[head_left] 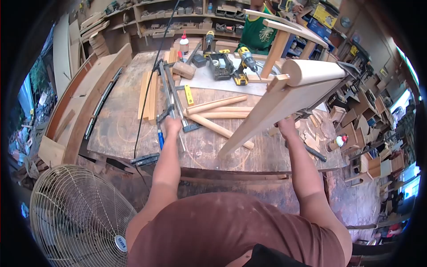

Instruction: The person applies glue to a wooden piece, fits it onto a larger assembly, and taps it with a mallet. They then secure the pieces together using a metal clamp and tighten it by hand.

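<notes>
My left hand [172, 126] is closed around a bar clamp [165, 86] lying among other clamps on the workbench. My right hand [287, 126] is closed at the lower edge of a wooden frame piece [278, 107]; what its fingers grip is hidden. This piece stands tilted on the bench, with a thick rounded rail [311, 72] on top and a dark clamp [350, 71] fixed across it. Between my hands lie several rounded wooden rods [218, 103]. A blue-handled tool [160, 139] sits beside my left hand.
The workbench [120, 129] also bears a cordless drill [244, 66], a black tray [220, 66], a glue bottle [183, 44] and wooden strips [149, 95]. A large fan [80, 213] stands at near left. Across the bench is a person in a green shirt [257, 31].
</notes>
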`<state>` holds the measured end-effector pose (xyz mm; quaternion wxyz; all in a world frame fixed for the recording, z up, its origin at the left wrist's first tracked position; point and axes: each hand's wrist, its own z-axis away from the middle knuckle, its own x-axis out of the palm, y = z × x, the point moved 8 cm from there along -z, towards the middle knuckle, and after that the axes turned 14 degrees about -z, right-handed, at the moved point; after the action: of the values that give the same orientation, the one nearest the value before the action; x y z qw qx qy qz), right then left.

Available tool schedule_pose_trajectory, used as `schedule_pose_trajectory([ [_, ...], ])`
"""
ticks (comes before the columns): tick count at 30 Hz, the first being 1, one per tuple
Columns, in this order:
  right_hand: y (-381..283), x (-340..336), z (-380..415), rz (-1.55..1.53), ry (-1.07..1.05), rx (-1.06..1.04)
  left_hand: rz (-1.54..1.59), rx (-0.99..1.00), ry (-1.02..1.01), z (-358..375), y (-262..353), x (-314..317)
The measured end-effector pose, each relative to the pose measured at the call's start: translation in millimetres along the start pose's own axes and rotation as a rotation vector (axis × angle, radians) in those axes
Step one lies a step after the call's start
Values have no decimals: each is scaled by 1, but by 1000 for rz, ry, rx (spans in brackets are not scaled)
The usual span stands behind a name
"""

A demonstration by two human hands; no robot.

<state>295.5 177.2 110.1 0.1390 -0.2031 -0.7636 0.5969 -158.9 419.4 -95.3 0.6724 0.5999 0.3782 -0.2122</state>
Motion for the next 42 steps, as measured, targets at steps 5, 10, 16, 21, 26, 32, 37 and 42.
schedule_pose_trajectory([
  [5,4,5,-10,-32,-88,-1,52,63,5,60,4,-53],
  [10,2,7,-11,-35,-76,-28,230,138,-120,56,-26,-34],
  [16,16,5,-16,-81,-136,-28,464,130,-188,94,-11,-74],
  [21,8,6,-13,-114,-110,-48,498,162,-258,99,-10,-92],
  [26,23,7,-18,-1,-116,-48,322,313,-207,114,-8,-98],
  [32,15,-6,-14,56,-34,-27,-91,340,79,113,-9,-57],
  [37,20,-20,-6,218,-23,5,137,203,60,101,-4,-20],
  [42,31,-28,-9,155,-21,-23,-14,-42,-63,90,4,-17],
])
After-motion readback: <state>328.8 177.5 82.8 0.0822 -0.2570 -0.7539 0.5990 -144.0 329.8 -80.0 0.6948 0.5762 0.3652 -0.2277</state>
